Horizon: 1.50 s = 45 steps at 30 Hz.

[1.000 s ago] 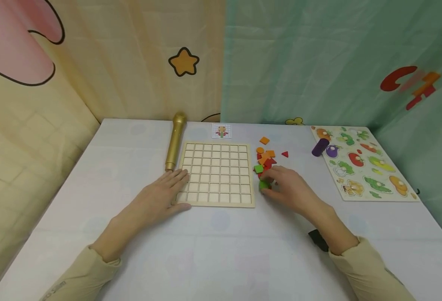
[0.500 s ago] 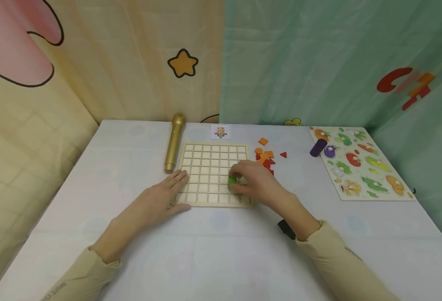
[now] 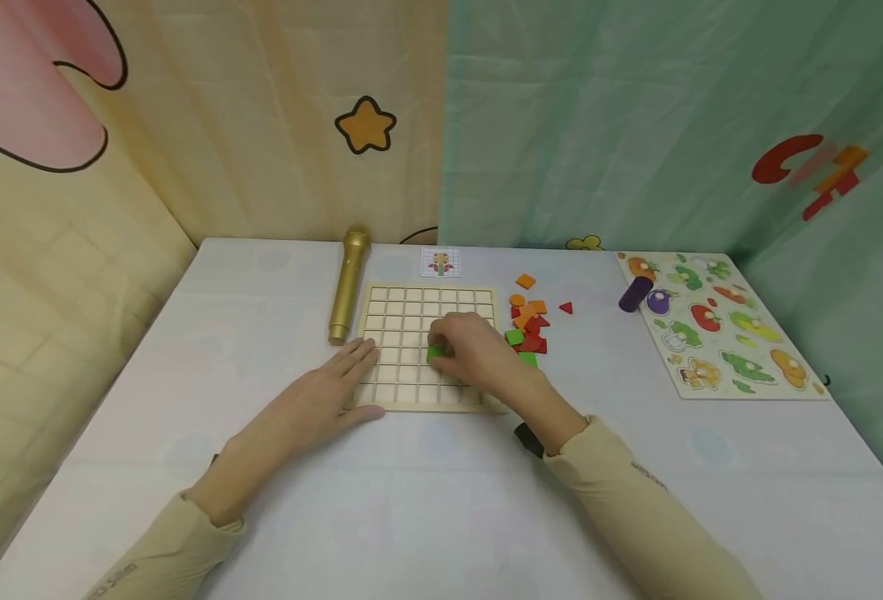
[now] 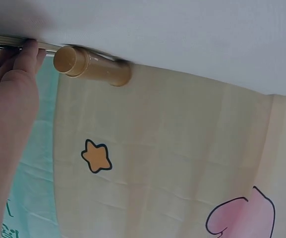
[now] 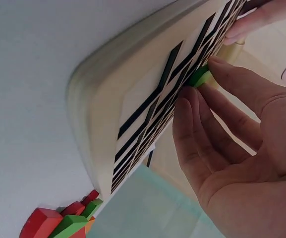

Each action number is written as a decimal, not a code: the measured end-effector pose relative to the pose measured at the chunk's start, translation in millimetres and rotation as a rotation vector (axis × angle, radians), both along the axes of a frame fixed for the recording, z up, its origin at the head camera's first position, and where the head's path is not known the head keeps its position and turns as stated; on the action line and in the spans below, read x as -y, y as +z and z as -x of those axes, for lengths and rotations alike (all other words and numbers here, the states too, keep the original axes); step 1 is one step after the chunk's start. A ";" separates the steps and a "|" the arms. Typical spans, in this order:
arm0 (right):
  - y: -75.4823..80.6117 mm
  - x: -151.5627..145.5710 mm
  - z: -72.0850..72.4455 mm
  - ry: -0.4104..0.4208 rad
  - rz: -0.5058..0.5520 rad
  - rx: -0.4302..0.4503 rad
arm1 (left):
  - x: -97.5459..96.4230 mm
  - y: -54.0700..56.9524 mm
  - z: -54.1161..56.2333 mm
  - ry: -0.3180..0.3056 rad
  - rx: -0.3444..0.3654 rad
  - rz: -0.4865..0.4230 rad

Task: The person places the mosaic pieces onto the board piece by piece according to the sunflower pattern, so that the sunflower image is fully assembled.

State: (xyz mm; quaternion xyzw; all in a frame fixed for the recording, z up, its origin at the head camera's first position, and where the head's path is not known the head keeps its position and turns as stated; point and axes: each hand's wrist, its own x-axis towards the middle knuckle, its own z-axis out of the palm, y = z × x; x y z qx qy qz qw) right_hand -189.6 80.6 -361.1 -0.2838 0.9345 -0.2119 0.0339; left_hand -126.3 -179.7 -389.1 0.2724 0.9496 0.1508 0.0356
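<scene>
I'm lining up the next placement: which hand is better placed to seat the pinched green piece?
Likely the right hand: it pinches the green piece at the grid board, and the loose pieces lie on that side. The left hand rests at the board's left edge, holding no piece.

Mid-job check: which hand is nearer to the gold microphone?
Left. The left hand rests at the board's left edge, close to the gold microphone's near end. The right hand is farther right, over the board, pinching a green piece.
</scene>
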 end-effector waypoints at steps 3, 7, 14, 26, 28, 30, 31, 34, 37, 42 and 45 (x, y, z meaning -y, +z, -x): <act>-0.9 2.0 1.7 -0.004 -0.007 0.012 | -0.8 -1.0 -0.2 0.001 -0.006 0.006; -1.2 4.0 2.0 -0.012 -0.011 0.037 | -1.8 -1.8 -0.3 0.003 -0.016 0.015; -5.4 4.4 0.4 -0.028 0.031 0.051 | -2.9 -2.2 -0.5 0.009 -0.017 0.028; -5.2 9.9 -5.3 -0.092 0.089 0.040 | -1.7 -2.7 -0.6 0.015 -0.016 0.024; -4.5 7.6 -6.1 -0.097 0.096 0.032 | -2.0 -2.7 -0.6 0.011 -0.016 0.020; -3.2 3.2 -6.1 -0.095 0.111 0.016 | -2.5 -2.2 -0.8 0.010 -0.014 0.020; -2.4 0.3 -5.7 -0.093 0.119 0.008 | -2.8 -2.0 -1.0 0.012 -0.008 0.022; 1.6 -11.2 -3.2 -0.093 0.142 0.005 | -3.0 -1.9 -1.3 0.016 -0.004 0.025; 7.6 -26.2 0.3 -0.116 0.161 0.052 | -3.4 -1.4 -2.0 0.016 -0.008 0.024; 15.3 -56.6 6.5 -0.172 0.162 0.094 | -3.6 -0.6 -2.7 0.010 -0.020 0.020; 15.9 -73.7 8.7 -0.201 0.146 0.079 | -2.7 -0.3 -2.6 0.007 -0.030 0.020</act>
